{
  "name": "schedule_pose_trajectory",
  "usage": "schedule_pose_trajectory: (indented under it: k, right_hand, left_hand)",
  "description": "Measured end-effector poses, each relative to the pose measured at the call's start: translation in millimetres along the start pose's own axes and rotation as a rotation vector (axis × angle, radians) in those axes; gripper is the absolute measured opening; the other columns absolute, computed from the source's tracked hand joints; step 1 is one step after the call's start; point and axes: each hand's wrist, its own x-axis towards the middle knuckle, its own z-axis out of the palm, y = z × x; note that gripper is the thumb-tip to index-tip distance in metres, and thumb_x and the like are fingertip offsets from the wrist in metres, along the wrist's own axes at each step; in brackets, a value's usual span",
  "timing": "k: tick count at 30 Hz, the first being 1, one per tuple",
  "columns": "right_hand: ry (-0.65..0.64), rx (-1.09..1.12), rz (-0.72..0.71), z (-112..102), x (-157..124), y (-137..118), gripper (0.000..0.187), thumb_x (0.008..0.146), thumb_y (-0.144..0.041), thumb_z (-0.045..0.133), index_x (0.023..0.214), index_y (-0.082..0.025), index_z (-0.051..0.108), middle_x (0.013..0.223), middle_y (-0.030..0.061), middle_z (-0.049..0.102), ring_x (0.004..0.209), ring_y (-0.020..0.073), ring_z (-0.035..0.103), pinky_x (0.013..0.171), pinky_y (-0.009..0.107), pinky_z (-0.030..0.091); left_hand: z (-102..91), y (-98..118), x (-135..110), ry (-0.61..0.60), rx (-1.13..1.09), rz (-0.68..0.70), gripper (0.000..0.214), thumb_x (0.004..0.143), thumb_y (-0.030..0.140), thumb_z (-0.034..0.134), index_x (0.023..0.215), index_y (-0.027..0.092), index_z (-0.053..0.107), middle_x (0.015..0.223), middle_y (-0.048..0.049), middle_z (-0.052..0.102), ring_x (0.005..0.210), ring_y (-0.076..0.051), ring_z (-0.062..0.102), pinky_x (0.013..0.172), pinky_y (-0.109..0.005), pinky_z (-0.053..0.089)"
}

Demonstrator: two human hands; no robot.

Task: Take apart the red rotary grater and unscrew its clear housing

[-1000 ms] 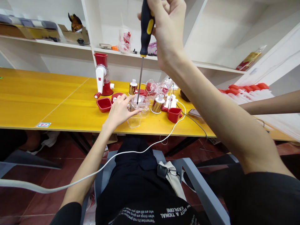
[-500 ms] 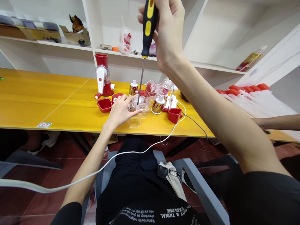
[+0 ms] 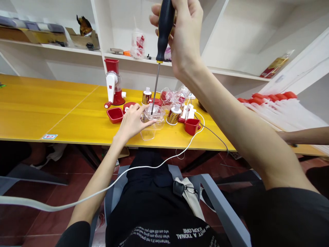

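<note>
The screwdriver stands nearly upright in the head view. Your right hand is raised high above the desk, with its fingers closed around the black and yellow handle. The steel shaft runs down and its tip sits inside the clear plastic part, which stands near the front edge of the desk, in front of you. Your left hand steadies that part from its left side, the fingers curled against its wall and the forefinger laid along the rim.

The tip looks seated, so the driving seems to be under way, but you cannot tell from here how far in the screw is. One red and white grinder stands put together further back. Around the clear part lie loose pieces: a metal drum and two red tubs, which suggests much is left. Another person's arm rests at the right end of the desk.
</note>
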Motion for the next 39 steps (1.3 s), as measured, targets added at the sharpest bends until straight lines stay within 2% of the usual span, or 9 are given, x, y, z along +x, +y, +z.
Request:
schedule_pose_trajectory:
  k: [5,12,15,20,24,28,30,34,39]
  right_hand:
    - [0.005,-0.159,-0.049,3,-4,0,0.012,0.106,-0.009,0.050,0.100,-0.020,0.053,0.055,-0.0128,0.027,0.044,0.0019,0.038,0.045,0.011,0.031]
    - [-0.049,-0.024,0.021,-1,-2,0,0.024,0.110,-0.013,0.029,0.093,-0.021,0.044,0.069,-0.0089,0.052,0.060,0.0030,0.062,0.052,0.012,0.040]
    - [-0.030,-0.026,0.034,0,-2,0,0.025,0.110,-0.013,0.026,0.095,-0.021,0.044,0.069,-0.0088,0.050,0.060,0.0028,0.060,0.052,0.012,0.040]
    - [0.021,-0.130,-0.039,3,-4,-4,0.016,0.105,-0.007,0.050,0.094,-0.018,0.052,0.064,-0.0107,0.035,0.049,0.0008,0.039,0.050,0.011,0.038]
    - [0.015,-0.074,-0.066,-1,-1,0,0.024,0.108,-0.008,0.039,0.089,-0.018,0.049,0.071,-0.0091,0.045,0.057,-0.0008,0.053,0.066,0.011,0.052]
    - [-0.003,-0.059,0.001,-2,0,3,0.028,0.115,-0.026,0.022,0.093,-0.022,0.040,0.073,-0.0074,0.055,0.064,0.0027,0.067,0.056,0.011,0.045]
    - [0.025,-0.066,0.034,0,-2,1,0.028,0.115,-0.026,0.022,0.092,-0.023,0.038,0.069,-0.0091,0.050,0.061,0.0020,0.065,0.052,0.011,0.042]
    - [0.029,-0.110,-0.050,2,-5,1,0.017,0.109,-0.014,0.046,0.094,-0.022,0.044,0.060,-0.0116,0.034,0.055,0.0025,0.056,0.049,0.011,0.039]
    - [-0.029,-0.099,-0.021,-3,1,7,0.021,0.113,-0.020,0.028,0.099,-0.022,0.043,0.072,-0.0076,0.054,0.059,0.0028,0.061,0.052,0.013,0.044]
  left_hand:
    - [-0.6,1,0,-0.010,-0.005,-0.012,0.068,0.088,0.058,0.076,0.142,0.020,0.062,0.109,-0.0099,0.064,0.104,-0.029,0.059,0.097,-0.044,0.051]
    - [-2.5,3,0,-0.015,-0.006,-0.016,0.068,0.089,0.058,0.074,0.143,0.019,0.062,0.110,-0.0106,0.063,0.105,-0.029,0.059,0.097,-0.044,0.051]
    - [-2.9,3,0,-0.019,0.004,-0.017,0.066,0.089,0.059,0.073,0.142,0.020,0.062,0.108,-0.0096,0.063,0.103,-0.028,0.059,0.097,-0.044,0.051]
    - [-1.7,2,0,-0.020,0.019,-0.012,0.066,0.089,0.059,0.073,0.142,0.020,0.062,0.108,-0.0096,0.063,0.103,-0.028,0.058,0.097,-0.044,0.051]
    - [-0.9,1,0,-0.011,0.011,-0.004,0.067,0.089,0.059,0.073,0.142,0.020,0.061,0.109,-0.0097,0.063,0.103,-0.028,0.058,0.097,-0.044,0.051]
    - [-2.0,1,0,-0.021,0.010,-0.011,0.067,0.089,0.058,0.075,0.142,0.020,0.061,0.108,-0.0094,0.063,0.103,-0.028,0.057,0.097,-0.044,0.051]
    - [-2.8,2,0,-0.019,0.009,-0.015,0.065,0.089,0.057,0.074,0.142,0.021,0.061,0.108,-0.0092,0.063,0.103,-0.028,0.057,0.097,-0.044,0.051]
    - [-3.3,3,0,-0.015,0.011,-0.013,0.065,0.089,0.059,0.073,0.141,0.022,0.062,0.109,-0.0092,0.064,0.103,-0.028,0.057,0.097,-0.044,0.051]
    - [-1.5,0,0,-0.016,0.007,-0.005,0.067,0.089,0.060,0.073,0.142,0.022,0.062,0.109,-0.0096,0.064,0.103,-0.029,0.058,0.097,-0.045,0.051]
